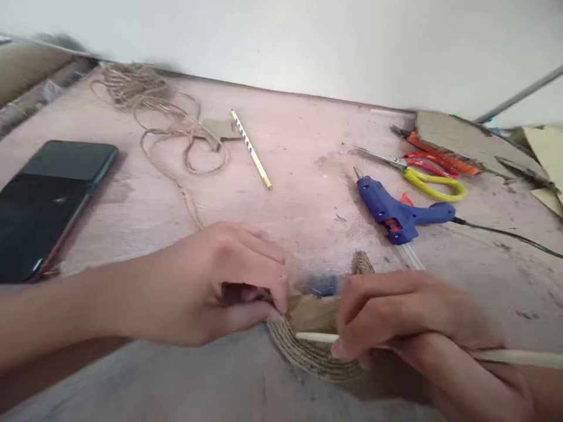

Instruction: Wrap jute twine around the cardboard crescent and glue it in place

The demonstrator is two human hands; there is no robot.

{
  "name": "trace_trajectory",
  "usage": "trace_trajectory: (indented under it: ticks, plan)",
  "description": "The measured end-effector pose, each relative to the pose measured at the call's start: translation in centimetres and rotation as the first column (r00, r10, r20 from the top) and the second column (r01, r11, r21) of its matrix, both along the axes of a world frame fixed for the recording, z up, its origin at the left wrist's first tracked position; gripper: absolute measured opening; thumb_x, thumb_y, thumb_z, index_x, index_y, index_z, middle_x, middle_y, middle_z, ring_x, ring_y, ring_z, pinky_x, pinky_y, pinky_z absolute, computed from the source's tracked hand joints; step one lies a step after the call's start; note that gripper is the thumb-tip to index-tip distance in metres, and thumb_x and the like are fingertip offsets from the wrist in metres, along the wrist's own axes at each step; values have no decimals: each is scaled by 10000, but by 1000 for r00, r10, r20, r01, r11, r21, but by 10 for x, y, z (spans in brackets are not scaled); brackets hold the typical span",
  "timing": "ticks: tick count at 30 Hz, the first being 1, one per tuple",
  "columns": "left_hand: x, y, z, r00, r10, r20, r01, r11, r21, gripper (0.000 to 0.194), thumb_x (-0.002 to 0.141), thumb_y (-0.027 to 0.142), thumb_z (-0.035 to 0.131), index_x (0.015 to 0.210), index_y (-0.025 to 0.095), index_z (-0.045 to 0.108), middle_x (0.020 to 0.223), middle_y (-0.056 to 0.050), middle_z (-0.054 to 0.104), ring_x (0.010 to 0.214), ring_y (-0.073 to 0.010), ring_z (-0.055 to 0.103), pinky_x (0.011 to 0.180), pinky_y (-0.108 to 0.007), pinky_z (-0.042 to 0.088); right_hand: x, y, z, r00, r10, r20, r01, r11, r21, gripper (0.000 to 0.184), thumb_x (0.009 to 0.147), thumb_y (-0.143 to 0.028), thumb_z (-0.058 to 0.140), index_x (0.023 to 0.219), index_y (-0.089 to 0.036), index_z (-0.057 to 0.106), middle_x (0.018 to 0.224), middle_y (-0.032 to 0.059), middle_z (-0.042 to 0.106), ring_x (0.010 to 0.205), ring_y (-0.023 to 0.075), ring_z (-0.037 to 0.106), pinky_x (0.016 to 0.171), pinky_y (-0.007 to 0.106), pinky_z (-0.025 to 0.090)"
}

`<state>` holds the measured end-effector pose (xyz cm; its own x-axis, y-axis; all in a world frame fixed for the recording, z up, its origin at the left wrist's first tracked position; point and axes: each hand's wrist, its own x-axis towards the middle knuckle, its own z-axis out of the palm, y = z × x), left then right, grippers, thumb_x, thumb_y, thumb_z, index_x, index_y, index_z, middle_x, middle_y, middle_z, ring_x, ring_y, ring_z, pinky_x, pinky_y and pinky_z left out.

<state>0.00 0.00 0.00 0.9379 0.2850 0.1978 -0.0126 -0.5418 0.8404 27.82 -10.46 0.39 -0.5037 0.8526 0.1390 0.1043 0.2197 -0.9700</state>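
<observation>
Left hand (220, 287) pinches the card edge of a twine-wrapped piece (314, 346) at the table's (285, 152) near edge; right hand (396, 316) grips a stick (514, 356) lying left-right across it, tip just beside the left fingers; glue gun (398, 211) sits behind, nearer the right hand; scissors (422, 173), pencil (251, 149), twine (167, 117), phone (44, 205) well clear
</observation>
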Motion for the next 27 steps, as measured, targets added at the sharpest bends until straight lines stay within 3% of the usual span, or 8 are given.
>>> trace_trajectory:
  ticks: [5,9,27]
  plan:
    - [0,-1,1,1000,25,-12,-25,1000,-3,137,1090,111,717,991,202,740,843,9,739,796,-145,703,809,-273,566,1,-1,1,1000,5,-2,-5,1000,18,368,960,-28,506,945,-156,852,808,22,717,653,107,661,623,229,535]
    - [1,0,1,999,35,-37,-35,999,-5,154,1078,112,726,954,203,724,790,31,686,747,-133,654,761,-258,533,0,-1,1,999,47,-1,-47,999,23,340,937,-21,520,932,-160,830,834,21,728,662,106,659,627,228,539]
    - [-1,1,3,998,44,-43,-44,999,8,152,1072,101,721,967,211,727,782,50,665,734,-119,623,746,-250,510,-1,-3,-1,999,-16,-45,17,1000,7,387,993,-52,460,985,-151,835,833,39,731,686,125,690,660,254,568]
